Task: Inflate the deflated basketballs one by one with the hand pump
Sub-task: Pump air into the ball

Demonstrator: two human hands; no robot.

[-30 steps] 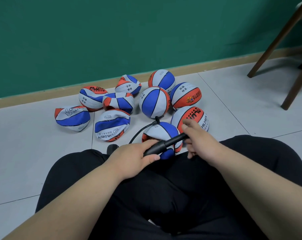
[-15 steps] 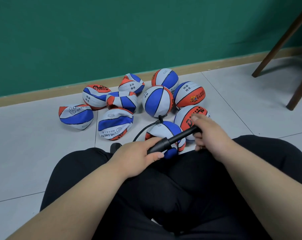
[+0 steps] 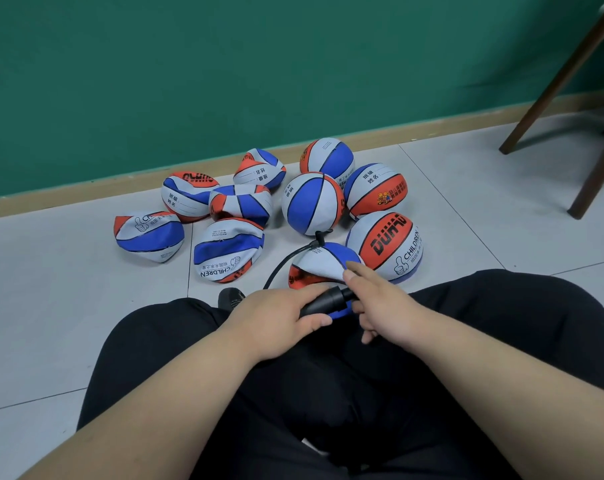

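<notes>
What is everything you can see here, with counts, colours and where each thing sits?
round basketballs: four, blue-white-orange, floor, right of the cluster
collapsed basketballs: five, same colours, left of the cluster
hosed basketball: one, partly flat, nearest the knees
hand pump: one, black, over the lap
hose: one, black, from pump to that ball
chair legs: at least two, brown, upper right
left hand: grips the pump barrel
right hand: holds the pump's handle end

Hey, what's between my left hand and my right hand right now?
The pump: its black barrel end fills the gap between the left hand and right hand, seen in the head view.
</notes>
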